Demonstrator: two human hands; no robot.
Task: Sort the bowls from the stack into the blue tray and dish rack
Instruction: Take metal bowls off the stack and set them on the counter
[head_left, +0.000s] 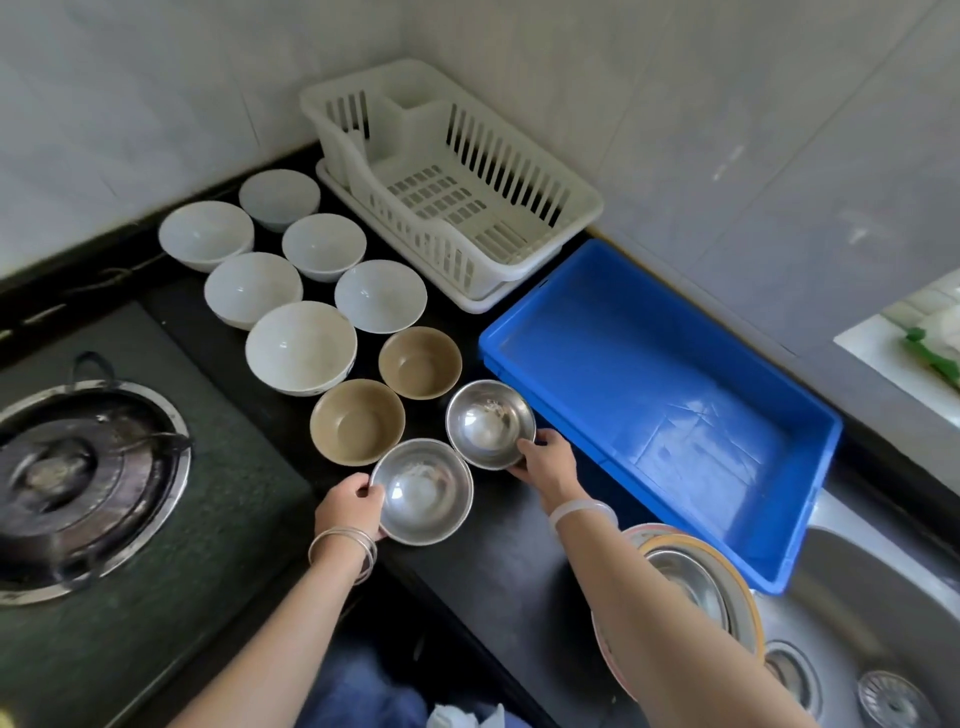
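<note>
Black counter (498, 561): two shiny steel bowls, mouths up, near the front edge. Left hand (348, 506) grips the near bowl (422, 491) by its rim; right hand (550, 462) grips the far bowl (491, 423). Blue tray (810, 525) and white dish rack (582, 208) run lengthwise away to the upper left.

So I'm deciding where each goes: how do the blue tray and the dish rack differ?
The blue tray has solid walls and a flat solid floor; the dish rack is white, with slotted walls and a grid floor. The tray is one open space; the rack has a divided compartment at its far end. The tray sits nearer the sink, the rack back in the corner. Both are rectangular, plastic-looking and hold no bowls.
</note>
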